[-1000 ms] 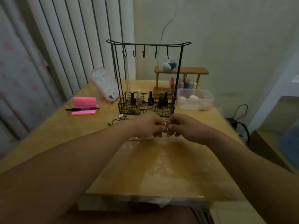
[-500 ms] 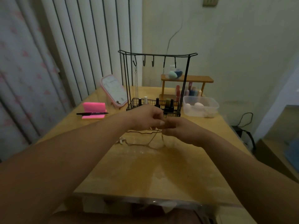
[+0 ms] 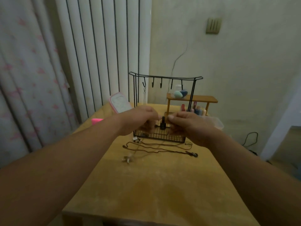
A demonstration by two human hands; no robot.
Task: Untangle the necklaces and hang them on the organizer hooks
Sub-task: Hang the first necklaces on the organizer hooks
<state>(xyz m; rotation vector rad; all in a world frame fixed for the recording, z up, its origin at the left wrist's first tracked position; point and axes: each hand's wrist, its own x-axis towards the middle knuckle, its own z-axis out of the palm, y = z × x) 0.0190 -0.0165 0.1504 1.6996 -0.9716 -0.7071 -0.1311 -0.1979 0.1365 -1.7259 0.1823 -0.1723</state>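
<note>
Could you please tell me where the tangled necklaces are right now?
In the head view, the tangled necklaces lie on the table, near its centre, just in front of the organizer's wire basket.

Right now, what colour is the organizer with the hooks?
Black: the organizer shows best in head view.

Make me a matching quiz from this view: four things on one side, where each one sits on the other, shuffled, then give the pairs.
1. silver chain
2. dark cord necklace
3. nail polish bottle
4. teal sponge

A. on the wooden shelf
B. in the wire basket
C. hanging from the leftmost hook
D. lying on the table

Pairs: 1-C, 2-D, 3-B, 4-A.
</note>
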